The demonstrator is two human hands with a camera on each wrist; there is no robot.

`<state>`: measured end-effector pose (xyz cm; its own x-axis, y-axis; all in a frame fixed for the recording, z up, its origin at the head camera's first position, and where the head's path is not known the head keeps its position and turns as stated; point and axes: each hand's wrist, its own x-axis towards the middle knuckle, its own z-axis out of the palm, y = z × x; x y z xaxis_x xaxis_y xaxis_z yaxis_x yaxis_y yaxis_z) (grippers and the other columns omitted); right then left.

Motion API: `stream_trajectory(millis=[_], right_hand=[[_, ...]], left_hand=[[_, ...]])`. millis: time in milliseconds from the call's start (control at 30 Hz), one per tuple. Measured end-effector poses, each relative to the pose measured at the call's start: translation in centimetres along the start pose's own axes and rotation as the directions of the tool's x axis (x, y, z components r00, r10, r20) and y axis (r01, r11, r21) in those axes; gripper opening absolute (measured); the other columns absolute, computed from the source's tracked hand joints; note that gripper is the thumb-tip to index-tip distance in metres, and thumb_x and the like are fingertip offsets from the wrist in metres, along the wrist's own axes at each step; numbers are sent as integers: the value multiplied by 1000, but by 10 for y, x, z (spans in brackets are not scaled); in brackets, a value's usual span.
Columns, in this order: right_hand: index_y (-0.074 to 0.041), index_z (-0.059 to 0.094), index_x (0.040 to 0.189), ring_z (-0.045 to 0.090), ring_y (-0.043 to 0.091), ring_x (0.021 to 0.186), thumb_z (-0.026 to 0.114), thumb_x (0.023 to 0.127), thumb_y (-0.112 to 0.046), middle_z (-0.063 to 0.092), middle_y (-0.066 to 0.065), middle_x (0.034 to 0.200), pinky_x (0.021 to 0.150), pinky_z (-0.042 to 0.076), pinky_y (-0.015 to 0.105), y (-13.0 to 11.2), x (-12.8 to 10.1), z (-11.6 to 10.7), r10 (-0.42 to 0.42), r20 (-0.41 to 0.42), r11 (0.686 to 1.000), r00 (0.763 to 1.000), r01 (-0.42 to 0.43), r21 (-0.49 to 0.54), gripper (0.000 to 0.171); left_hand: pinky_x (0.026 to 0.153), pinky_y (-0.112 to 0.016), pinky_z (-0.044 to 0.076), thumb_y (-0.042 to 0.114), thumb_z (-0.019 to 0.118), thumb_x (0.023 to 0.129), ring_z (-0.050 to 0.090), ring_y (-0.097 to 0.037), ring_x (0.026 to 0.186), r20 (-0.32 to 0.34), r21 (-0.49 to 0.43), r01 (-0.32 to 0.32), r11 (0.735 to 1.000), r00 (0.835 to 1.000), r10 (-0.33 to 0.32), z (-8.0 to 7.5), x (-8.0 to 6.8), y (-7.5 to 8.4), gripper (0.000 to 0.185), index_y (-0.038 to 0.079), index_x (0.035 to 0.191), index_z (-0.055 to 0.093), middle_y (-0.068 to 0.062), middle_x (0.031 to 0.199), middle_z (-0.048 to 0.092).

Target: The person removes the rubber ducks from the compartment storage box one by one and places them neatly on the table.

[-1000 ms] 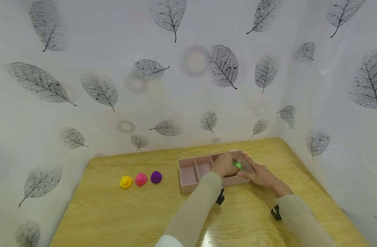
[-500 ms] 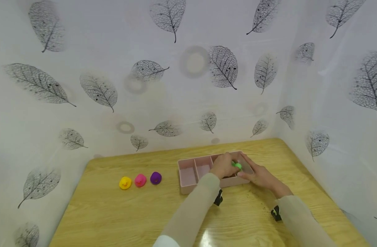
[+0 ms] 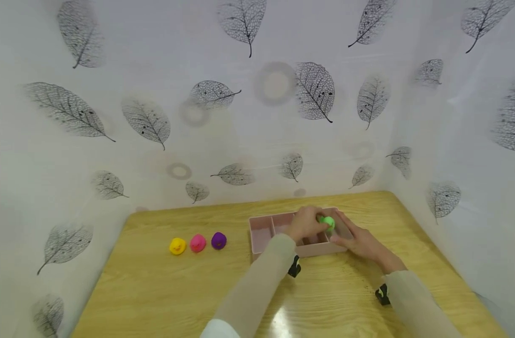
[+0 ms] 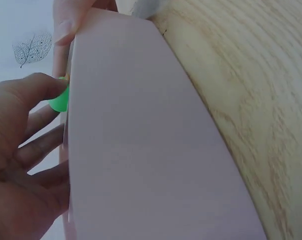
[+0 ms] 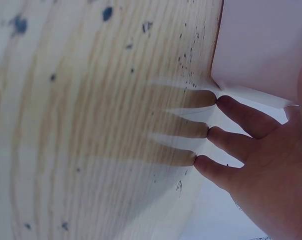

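In the head view, my left hand [image 3: 306, 224] reaches over a pale pink divided box [image 3: 299, 251] and pinches a small green rubber duck [image 3: 329, 222] above its right-hand compartments. The left wrist view shows the thumb against the green duck [image 4: 60, 100], partly hidden by the box wall [image 4: 136, 120]. My right hand [image 3: 363, 241] holds the box's right end between spread thumb and index finger. In the right wrist view, this hand's other fingers [image 5: 230, 145] are stretched out, their tips at the tabletop beside the box.
Left of the box, a yellow duck [image 3: 177, 246], a pink duck [image 3: 198, 243] and a purple duck [image 3: 218, 241] stand in a row on the wooden table [image 3: 164, 295]. Behind the table hangs a white leaf-patterned sheet [image 3: 156, 56].
The left hand has raised the green duck slightly, and more of it shows now. My right hand keeps its place on the box. The head view has shifted a little.
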<state>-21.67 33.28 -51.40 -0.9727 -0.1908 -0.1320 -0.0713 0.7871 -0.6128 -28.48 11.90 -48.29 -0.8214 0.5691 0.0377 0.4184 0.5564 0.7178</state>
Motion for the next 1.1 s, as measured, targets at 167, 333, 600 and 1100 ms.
stream_trajectory(millis=[167,333,600,1100], right_hand=[[-27,1,171,40,68,138,58,105,-51,23,38,166,105,40,80,1,0,1,-11,1,1000,1000,11,2,91],[-28,1,171,45,69,135,59,105,-50,26,40,164,103,43,79,1,0,1,-19,-6,1000,1000,19,-3,91],[-29,2,171,49,68,131,61,105,-50,27,38,165,102,44,78,1,0,1,-37,-18,999,999,37,-8,91],[-27,-1,171,44,65,138,59,103,-58,28,39,164,105,43,77,-1,0,1,-1,3,1000,1000,1,-11,96]], left_hand=[[72,-15,54,21,78,96,64,-4,85,8,-74,-20,997,1000,20,-7,-1,-2,28,11,122,76,-1,108,77],[74,-16,56,21,77,95,67,-5,92,0,-139,-30,990,1000,30,-12,-2,-3,29,11,123,74,0,113,76],[83,-17,58,15,79,93,69,-15,102,-59,-252,-53,966,997,39,-18,-5,-3,25,8,116,74,-2,113,75],[68,-23,56,27,78,92,61,-8,85,-124,-387,-39,921,992,-9,-33,-28,-19,29,13,117,75,-1,112,72]])
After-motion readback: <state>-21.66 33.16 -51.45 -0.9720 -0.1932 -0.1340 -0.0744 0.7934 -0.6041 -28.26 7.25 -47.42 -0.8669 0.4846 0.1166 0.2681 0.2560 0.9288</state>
